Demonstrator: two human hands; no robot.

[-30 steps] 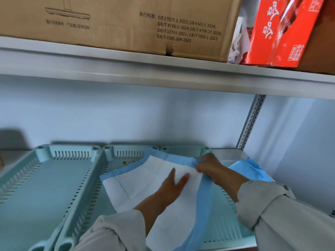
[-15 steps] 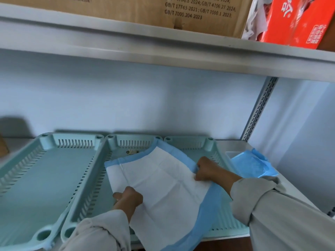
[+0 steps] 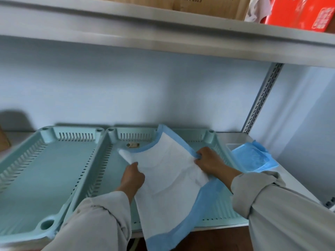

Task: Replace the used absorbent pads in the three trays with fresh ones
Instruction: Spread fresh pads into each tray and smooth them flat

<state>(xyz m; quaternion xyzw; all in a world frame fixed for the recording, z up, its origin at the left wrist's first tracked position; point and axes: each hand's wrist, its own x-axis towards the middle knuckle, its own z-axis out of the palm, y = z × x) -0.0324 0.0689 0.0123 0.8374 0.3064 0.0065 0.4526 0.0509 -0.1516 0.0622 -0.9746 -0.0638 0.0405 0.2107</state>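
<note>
Both forearms reach in over the trays (image 3: 110, 171). The left hand (image 3: 132, 178) pinches the pad's (image 3: 168, 182) left edge; the right hand (image 3: 208, 160), seemingly fisted, grips its blue right border. The pad drapes across the middle and right trays.

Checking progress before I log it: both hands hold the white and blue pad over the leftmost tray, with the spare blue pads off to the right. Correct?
Not quite. The head view shows both hands, left and right, holding the pad across the middle tray and the right one, not the leftmost tray. The spare blue pads do sit to the right.
</note>
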